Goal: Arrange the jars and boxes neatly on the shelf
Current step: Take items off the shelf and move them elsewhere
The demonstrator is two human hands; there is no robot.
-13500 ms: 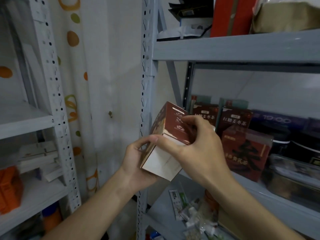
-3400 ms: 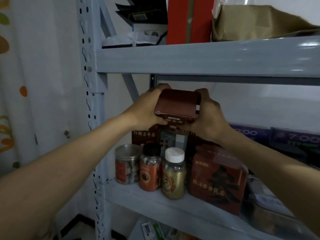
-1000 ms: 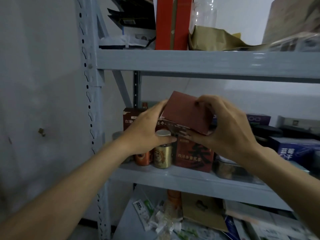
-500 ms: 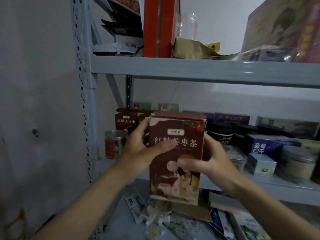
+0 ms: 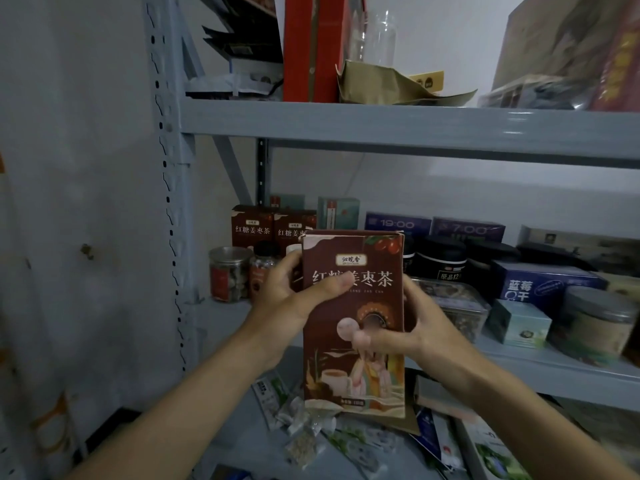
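Observation:
I hold a tall brown tea box [image 5: 353, 368] upright in front of the grey shelf [image 5: 519, 367], its printed front facing me. My left hand [image 5: 291, 306] grips its left edge with the thumb across the front lettering. My right hand [image 5: 412, 330] grips the right edge, thumb on the front. Behind it on the middle shelf stand two matching brown tea boxes [image 5: 251, 225], a steel-lidded jar [image 5: 229, 278] and a dark-lidded jar [image 5: 264, 268] at the left.
To the right on the same shelf are black jars [image 5: 441, 259], blue boxes [image 5: 540, 284], a clear tub [image 5: 453, 303], a small green box [image 5: 519, 327] and a lidded jar [image 5: 597, 323]. The upper shelf holds a red box [image 5: 318, 46]. Loose sachets [image 5: 311, 431] lie on the lower shelf.
The box was lifted off the top of the shelf items, turned upright and drawn toward me. In the last half second it has barely moved.

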